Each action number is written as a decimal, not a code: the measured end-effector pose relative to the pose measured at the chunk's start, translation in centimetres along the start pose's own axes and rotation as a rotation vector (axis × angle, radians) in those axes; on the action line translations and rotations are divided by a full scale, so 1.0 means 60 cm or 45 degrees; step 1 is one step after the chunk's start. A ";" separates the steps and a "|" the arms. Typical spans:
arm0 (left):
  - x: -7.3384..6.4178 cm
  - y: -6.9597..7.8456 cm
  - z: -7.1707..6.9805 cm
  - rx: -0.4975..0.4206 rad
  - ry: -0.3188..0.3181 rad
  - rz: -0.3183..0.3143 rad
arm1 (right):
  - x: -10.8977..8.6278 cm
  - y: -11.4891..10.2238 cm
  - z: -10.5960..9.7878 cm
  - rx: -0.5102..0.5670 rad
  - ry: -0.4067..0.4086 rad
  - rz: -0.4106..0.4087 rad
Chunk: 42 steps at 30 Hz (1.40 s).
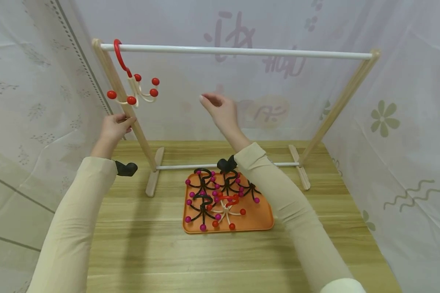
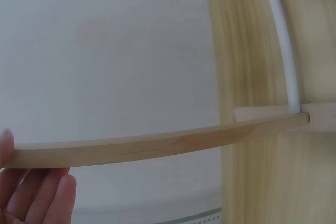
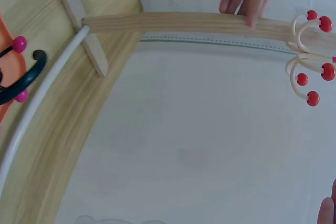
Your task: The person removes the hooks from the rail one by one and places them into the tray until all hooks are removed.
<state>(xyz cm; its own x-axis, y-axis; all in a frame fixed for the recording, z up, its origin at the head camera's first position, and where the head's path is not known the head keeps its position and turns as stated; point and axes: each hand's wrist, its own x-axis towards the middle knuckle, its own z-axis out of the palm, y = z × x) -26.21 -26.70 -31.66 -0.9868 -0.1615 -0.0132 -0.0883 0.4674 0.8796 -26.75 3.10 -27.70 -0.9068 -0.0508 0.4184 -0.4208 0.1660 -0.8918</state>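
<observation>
My left hand (image 1: 114, 127) pinches the left wooden post (image 1: 144, 142) of a rack, thumb on one side and fingers on the other in the left wrist view. Just above it, a cream multi-arm hanger (image 1: 135, 87) with red ball tips hangs by its red hook at the left end of the white bar (image 1: 220, 50). My right hand (image 1: 225, 114) is in the air below the bar's middle, thumb and fingers loosely bent, with nothing held. In the right wrist view, only its fingertips (image 3: 326, 211) show at the lower right edge.
An orange tray (image 1: 254, 221) on the wooden table (image 1: 161, 256) carries several black hangers (image 1: 203, 207) with magenta balls and one cream hanger (image 1: 226, 209) with a red hook. Behind it runs a lower white bar (image 1: 183, 167). The right post (image 1: 333, 110) leans outward; patterned curtains (image 1: 407, 81) surround the table.
</observation>
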 end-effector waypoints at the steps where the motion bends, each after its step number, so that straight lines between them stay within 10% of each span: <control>1: 0.000 0.000 0.000 0.004 0.001 0.003 | 0.000 -0.013 0.002 -0.004 0.003 0.002; 15: -0.001 0.002 -0.002 0.025 -0.006 -0.009 | 0.064 -0.060 0.063 -0.037 -0.018 0.037; 42: 0.010 -0.010 -0.003 0.060 0.009 0.034 | 0.082 -0.122 0.154 -0.080 -0.189 0.177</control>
<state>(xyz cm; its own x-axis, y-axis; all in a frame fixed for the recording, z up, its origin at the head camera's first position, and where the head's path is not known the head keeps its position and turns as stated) -26.74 -27.27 -32.11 -0.9880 -0.1541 0.0135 -0.0681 0.5118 0.8564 -28.34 -7.45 -20.70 -0.9517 -0.1665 0.2580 -0.2932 0.2423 -0.9248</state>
